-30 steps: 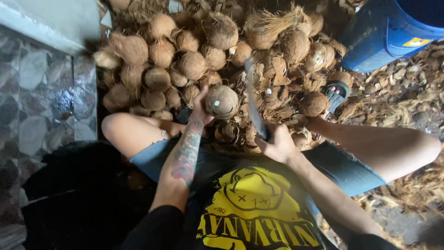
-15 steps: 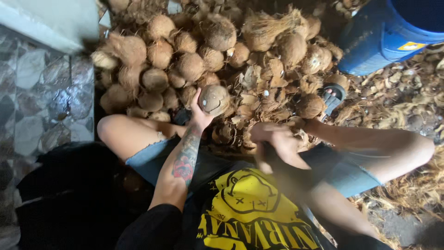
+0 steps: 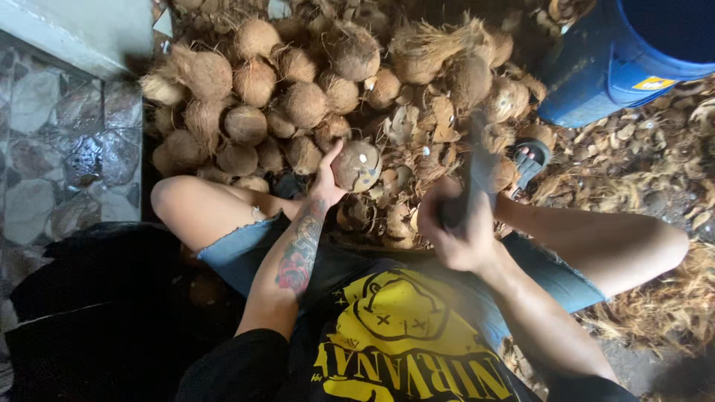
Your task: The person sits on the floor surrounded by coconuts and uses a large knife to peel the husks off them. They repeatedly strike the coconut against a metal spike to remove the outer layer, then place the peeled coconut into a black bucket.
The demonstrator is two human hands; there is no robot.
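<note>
Single head view — looking steeply down, close; facing the coconut pile (image 3: 298,97).

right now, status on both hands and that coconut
Left hand gripping husked coconut, held up over the pile. Right hand closed on blade handle, blade motion-blurred. Coconut pile and husk scraps crowd underneath.

Blade (image 3: 477,160) smeared by motion blur, edge and shape unreadable, handle hidden inside right hand (image 3: 456,231), blue barrel (image 3: 633,59) cut off at top and right edge, sandalled foot (image 3: 530,158) half buried under husks (image 3: 439,141).
</note>
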